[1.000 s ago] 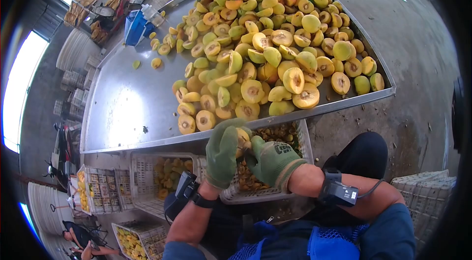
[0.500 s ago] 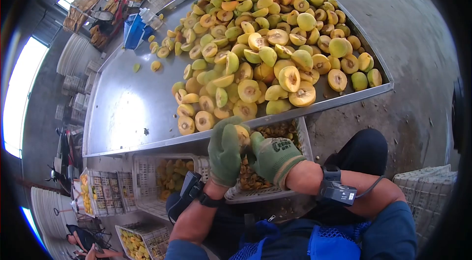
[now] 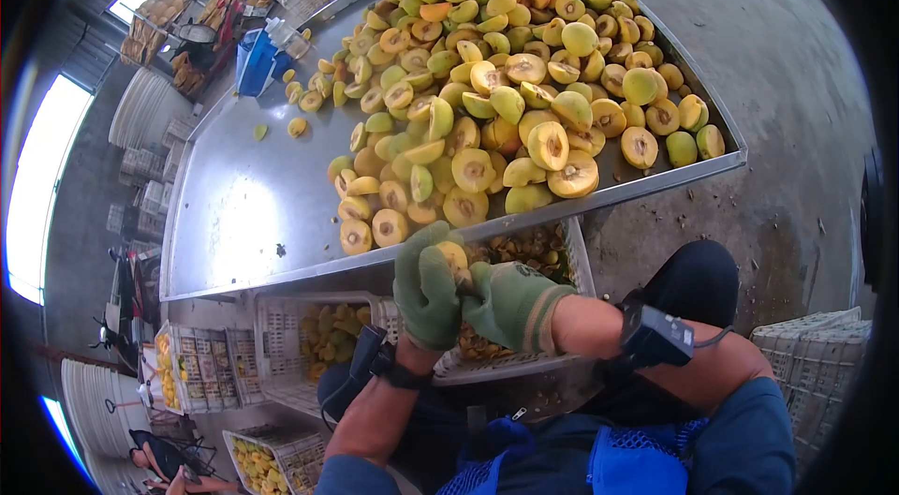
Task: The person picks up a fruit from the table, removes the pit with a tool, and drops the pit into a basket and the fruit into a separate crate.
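Observation:
My left hand [image 3: 426,294], in a green knit glove, is closed around a yellow peach half [image 3: 454,256] just below the table's near edge. Pressed up against the fruit from the right is my right hand [image 3: 515,310], gloved the same way, with its fingers curled. Whatever those fingers hold is hidden behind the glove. Beneath both hands stands a crate [image 3: 582,261] with brownish pits and scraps in it. A large heap of halved peaches [image 3: 473,171] lies on the metal table [image 3: 234,233] in front of me.
Left of my knees, a white crate [image 3: 272,345] holds yellow-green fruit pieces, and another crate [image 3: 281,453] of pieces sits lower down. Stacked crates [image 3: 810,354] stand at right. A blue container [image 3: 255,64] rests on the table's far left. Another person [image 3: 169,462] sits at lower left.
My right hand has rolled over at the wrist, turning the glove's printed back away from view. My left hand keeps the peach half in nearly the same place.

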Motion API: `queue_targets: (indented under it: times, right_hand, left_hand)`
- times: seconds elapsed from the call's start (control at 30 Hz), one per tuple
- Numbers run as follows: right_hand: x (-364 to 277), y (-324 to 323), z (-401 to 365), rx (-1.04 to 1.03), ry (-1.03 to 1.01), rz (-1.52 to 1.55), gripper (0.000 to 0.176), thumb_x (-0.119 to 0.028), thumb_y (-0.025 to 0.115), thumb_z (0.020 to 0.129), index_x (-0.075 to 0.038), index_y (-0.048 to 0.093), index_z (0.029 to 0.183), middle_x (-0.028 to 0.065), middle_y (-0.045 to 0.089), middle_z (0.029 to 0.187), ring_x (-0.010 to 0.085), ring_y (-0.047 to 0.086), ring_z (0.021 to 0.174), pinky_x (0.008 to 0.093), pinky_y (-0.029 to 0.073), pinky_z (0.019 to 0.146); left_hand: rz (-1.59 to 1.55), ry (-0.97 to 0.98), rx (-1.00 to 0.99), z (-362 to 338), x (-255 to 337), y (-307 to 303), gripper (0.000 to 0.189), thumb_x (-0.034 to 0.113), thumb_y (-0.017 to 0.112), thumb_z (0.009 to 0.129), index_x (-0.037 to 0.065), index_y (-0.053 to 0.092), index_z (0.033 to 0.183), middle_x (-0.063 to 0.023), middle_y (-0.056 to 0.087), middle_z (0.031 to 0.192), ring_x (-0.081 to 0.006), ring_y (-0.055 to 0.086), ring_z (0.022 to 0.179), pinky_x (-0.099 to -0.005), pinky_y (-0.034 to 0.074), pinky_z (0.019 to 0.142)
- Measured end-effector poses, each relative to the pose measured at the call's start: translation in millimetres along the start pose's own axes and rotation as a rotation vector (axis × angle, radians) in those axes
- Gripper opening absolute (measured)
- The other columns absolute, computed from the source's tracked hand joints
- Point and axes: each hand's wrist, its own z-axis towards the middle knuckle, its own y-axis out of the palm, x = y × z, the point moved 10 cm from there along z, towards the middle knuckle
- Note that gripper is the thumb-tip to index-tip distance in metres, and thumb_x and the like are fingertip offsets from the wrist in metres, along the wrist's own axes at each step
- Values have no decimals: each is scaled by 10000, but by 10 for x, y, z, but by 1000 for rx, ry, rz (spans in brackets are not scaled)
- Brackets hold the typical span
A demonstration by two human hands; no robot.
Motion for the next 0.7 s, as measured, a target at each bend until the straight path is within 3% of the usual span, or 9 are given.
queue_targets:
  times: [0.13,0.23,0.27,0.37,0.43,0.53,0.7]
  right_hand:
    - [146,192,64,-250,59,274,284,-330,655,967,-66,688,1067,48,688,777,207,692,719,352,547,650]
    - [161,189,-177,-581,358,661,238,-319,657,987,-88,691,1034,-43,615,731,80,601,628,266,484,526]
    - [113,61,-171,-516,336,523,209,-298,647,996,-92,677,1007,-40,584,680,82,545,530,257,426,436]
    - [13,-9,-265,-587,306,711,250,-333,601,946,-90,642,907,-17,537,622,126,489,427,303,384,370]
    - [0,27,-311,-615,329,757,243,-334,603,959,-108,622,874,-33,512,604,98,445,412,278,342,358]
    - [1,158,-368,-728,360,933,258,-339,601,984,-125,597,840,-48,482,581,76,409,396,258,302,342]
    - [-108,255,-413,-843,339,1147,290,-350,597,1008,-132,583,818,-56,455,559,67,391,388,247,272,332]
  left_hand:
    - [-3,88,-111,-28,16,32,396,309,445,1108,-7,554,1322,-147,700,1156,-207,674,1026,-356,559,916]
    - [-75,47,-216,5,15,101,415,320,465,1104,-6,541,1348,-148,691,1189,-209,670,1049,-361,557,932]
    - [-95,20,-239,22,13,124,417,318,470,1103,-7,540,1354,-149,689,1196,-208,669,1054,-361,557,936]
    - [-148,-28,-290,73,69,194,421,308,481,1100,-7,537,1373,-151,683,1217,-205,664,1071,-360,556,943]
    - [-164,-41,-302,43,132,205,420,297,483,1099,-8,535,1383,-152,679,1230,-205,662,1085,-357,558,943]
    - [-268,-68,-337,35,159,200,363,151,499,1060,-26,554,1372,-141,679,1227,-164,652,1056,-304,565,891]
    - [-314,-133,-368,52,185,170,376,128,512,1054,-30,551,1393,-130,681,1223,-171,649,1091,-313,566,900]
